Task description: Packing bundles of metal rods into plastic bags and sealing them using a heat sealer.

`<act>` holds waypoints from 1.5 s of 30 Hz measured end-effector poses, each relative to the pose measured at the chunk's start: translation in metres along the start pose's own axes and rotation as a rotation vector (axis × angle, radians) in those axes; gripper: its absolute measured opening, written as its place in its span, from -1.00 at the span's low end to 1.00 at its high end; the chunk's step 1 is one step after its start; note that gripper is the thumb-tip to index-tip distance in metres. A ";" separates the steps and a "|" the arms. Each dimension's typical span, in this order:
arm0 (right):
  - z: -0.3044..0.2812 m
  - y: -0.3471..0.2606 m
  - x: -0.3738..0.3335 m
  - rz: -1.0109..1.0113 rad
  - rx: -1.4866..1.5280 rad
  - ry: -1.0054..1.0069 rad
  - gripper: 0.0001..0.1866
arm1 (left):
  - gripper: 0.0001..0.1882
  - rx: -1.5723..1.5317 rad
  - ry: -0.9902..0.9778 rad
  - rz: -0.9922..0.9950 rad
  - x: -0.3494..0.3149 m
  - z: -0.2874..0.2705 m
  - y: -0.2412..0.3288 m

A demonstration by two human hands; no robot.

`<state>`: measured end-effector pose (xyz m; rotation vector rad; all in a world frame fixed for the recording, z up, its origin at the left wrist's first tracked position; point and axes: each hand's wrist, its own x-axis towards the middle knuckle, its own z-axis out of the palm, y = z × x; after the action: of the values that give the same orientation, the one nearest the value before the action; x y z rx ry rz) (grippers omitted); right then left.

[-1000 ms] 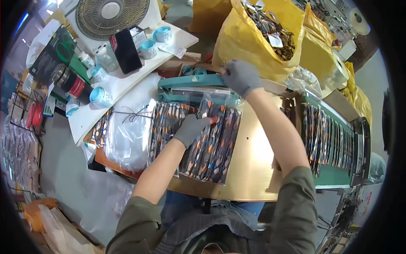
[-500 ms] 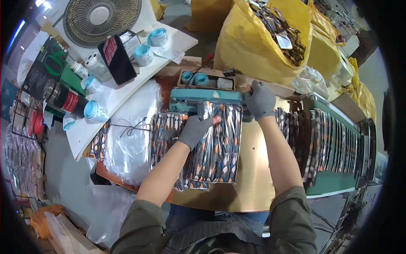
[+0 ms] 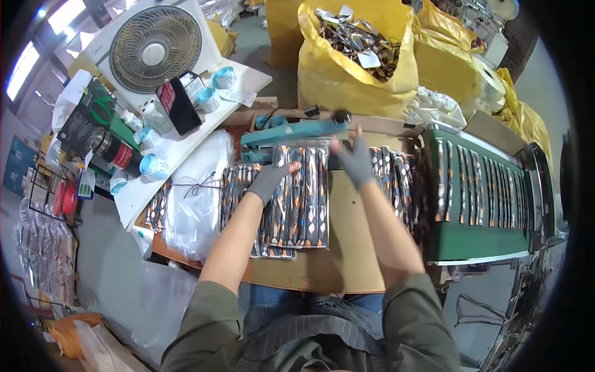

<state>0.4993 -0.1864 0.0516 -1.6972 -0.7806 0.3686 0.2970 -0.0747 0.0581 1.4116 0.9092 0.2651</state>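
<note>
A clear plastic bag of black patterned strips [image 3: 307,211] lies on the table in front of me, its far end at the teal bar-shaped heat sealer [image 3: 254,155]. My left hand [image 3: 270,182], in a grey glove with a bare thumb tip, grips the bag's upper left part, the thumb lying on top. The sealer's arm [image 3: 291,132] is raised at a slant and blurred, a dark knob at its right end. Just below the knob, my gloved right hand [image 3: 356,162] is apart from it, thumb and finger spread, slightly blurred and holding nothing.
Patterned strips ride on a green conveyor [image 3: 458,239] at right, with more piled [image 3: 396,186] beside it. Clear bags tied with cord [image 3: 195,214] lie at left. A white shelf [image 3: 186,158] holds a fan, phone and label rolls. A yellow sack [image 3: 353,80] stands beyond.
My right hand has let go of the sealer arm's right end and moved nearer to me; the arm has lifted. My left hand stays on the bag. The view has shifted slightly.
</note>
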 end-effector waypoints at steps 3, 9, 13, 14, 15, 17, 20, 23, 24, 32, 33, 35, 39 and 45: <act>0.002 0.007 -0.105 0.126 0.581 -0.448 -0.10 | -0.33 0.006 0.043 0.099 -0.028 0.009 0.002; -0.036 -0.021 -0.194 0.291 0.694 -0.299 -0.61 | -0.27 0.557 0.572 0.384 -0.097 0.016 -0.006; -0.065 -0.046 -0.205 0.223 0.670 -0.330 -0.66 | -0.01 1.202 0.757 -0.042 -0.097 -0.018 -0.071; -0.077 -0.061 -0.207 0.316 0.655 -0.407 -0.61 | -0.02 1.115 0.746 0.017 -0.096 -0.027 -0.071; -0.082 -0.063 -0.208 0.313 0.654 -0.442 -0.61 | -0.19 0.902 0.610 0.265 -0.105 -0.038 -0.055; -0.086 -0.070 -0.213 0.308 0.792 -0.511 -0.50 | -0.50 0.889 0.627 0.174 -0.112 -0.068 -0.057; -0.070 -0.096 -0.214 0.279 0.877 -0.564 -0.42 | -0.70 -0.122 0.329 0.109 -0.165 -0.080 -0.049; -0.013 -0.041 -0.206 0.585 0.884 -0.827 -0.33 | -0.67 -0.384 0.164 -0.205 -0.245 -0.020 -0.017; 0.007 -0.054 -0.220 0.607 0.928 -0.910 -0.32 | -0.66 -0.230 0.325 0.190 -0.264 -0.009 -0.042; 0.152 -0.166 -0.257 0.642 0.721 -1.338 -0.54 | -0.36 1.409 1.491 -0.154 -0.511 -0.249 -0.191; 0.171 -0.212 -0.277 0.680 0.832 -1.335 -0.55 | -0.37 1.632 1.542 -0.278 -0.535 -0.259 -0.214; 0.215 -0.262 -0.294 0.816 0.790 -1.504 -0.58 | -0.55 1.101 1.058 -0.676 -0.553 -0.265 -0.231; 0.313 -0.229 -0.366 -0.193 0.546 -1.330 -0.54 | -0.45 0.712 1.401 -0.400 -0.537 -0.262 -0.296; 0.337 -0.175 -0.395 -1.291 -0.770 -1.689 -0.48 | -0.43 -0.172 1.444 -0.180 -0.535 -0.232 -0.270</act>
<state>-0.0483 -0.1835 0.0610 -0.7123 -3.2654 0.5298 -0.3013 -0.3086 0.0398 0.8075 2.0754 1.2719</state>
